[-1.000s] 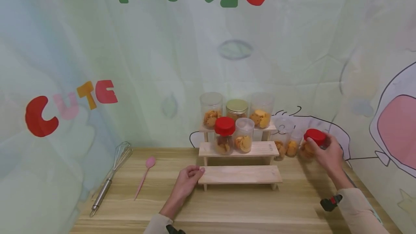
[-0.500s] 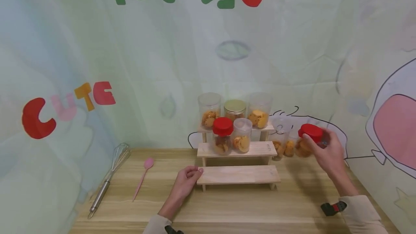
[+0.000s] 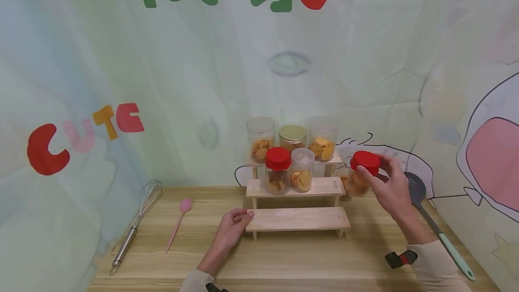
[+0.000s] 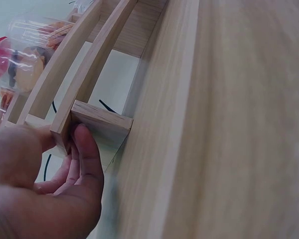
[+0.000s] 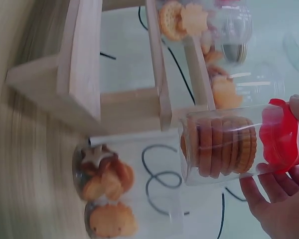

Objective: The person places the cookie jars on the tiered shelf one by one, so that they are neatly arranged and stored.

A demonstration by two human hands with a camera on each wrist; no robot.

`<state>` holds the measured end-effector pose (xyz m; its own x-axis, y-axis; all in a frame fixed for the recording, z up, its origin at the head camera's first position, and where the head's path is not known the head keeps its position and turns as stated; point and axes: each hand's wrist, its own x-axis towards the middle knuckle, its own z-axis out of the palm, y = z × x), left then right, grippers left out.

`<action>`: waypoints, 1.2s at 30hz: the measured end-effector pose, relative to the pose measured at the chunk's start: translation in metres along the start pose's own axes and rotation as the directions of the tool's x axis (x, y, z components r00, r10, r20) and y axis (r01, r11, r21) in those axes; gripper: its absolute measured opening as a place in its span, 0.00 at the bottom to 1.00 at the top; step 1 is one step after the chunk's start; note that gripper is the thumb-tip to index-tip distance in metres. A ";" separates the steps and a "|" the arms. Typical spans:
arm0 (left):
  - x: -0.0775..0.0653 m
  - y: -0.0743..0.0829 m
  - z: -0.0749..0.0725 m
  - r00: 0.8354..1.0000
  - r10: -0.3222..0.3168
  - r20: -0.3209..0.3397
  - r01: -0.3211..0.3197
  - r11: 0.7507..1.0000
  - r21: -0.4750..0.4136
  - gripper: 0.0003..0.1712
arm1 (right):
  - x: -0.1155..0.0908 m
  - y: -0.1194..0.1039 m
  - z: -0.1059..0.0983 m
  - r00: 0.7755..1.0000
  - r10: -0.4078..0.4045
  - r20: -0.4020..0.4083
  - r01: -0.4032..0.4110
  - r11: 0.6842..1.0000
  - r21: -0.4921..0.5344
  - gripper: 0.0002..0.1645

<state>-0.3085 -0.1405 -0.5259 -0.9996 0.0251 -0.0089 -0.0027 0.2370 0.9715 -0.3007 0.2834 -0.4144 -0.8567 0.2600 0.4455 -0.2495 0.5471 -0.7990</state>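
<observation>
My right hand (image 3: 391, 188) grips a clear cookie jar (image 5: 219, 147) by its red lid (image 3: 366, 161); a stack of round cookies shows inside. The jar hangs in the air just right of the middle tier of a wooden step stand (image 3: 298, 219). My left hand (image 3: 232, 229) pinches the left end of the stand's lowest board, thumb above and fingers beneath in the left wrist view. On the middle tier stand a red-lidded jar (image 3: 278, 170) and a clear-lidded jar (image 3: 302, 170). The top tier bears a gold-lidded jar (image 3: 293, 135) between two clear jars.
Two cookie jars stand on the table right of the stand; in the right wrist view one holds a star-shaped cookie (image 5: 97, 157). A whisk (image 3: 138, 224) and a pink spoon (image 3: 179, 224) lie at left. A grey ladle (image 3: 430, 215) with a pale green handle lies at right.
My right hand has lifted the red-lidded cookie jar off the table and carried it left toward the stand. The ladle has come into sight behind it. My left hand stays on the board.
</observation>
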 end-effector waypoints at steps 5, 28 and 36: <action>0.000 0.000 0.001 1.000 -0.017 0.002 0.017 1.000 0.004 0.32 | 0.002 -0.006 0.013 0.999 -0.032 0.005 0.031 0.998 0.056 0.45; -0.001 -0.002 0.001 1.000 -0.026 0.017 0.026 1.000 0.012 0.33 | 0.010 -0.026 0.072 0.990 -0.069 0.123 0.049 0.986 0.157 0.44; 0.000 -0.001 0.000 1.000 -0.006 0.005 0.006 1.000 0.005 0.31 | 0.012 -0.030 0.083 0.992 -0.082 0.101 0.062 0.981 0.185 0.44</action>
<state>-0.3088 -0.1410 -0.5271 -0.9995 0.0290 -0.0160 -0.0085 0.2419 0.9703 -0.3408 0.2036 -0.4186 -0.8747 0.1326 0.4663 -0.3813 0.4057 -0.8307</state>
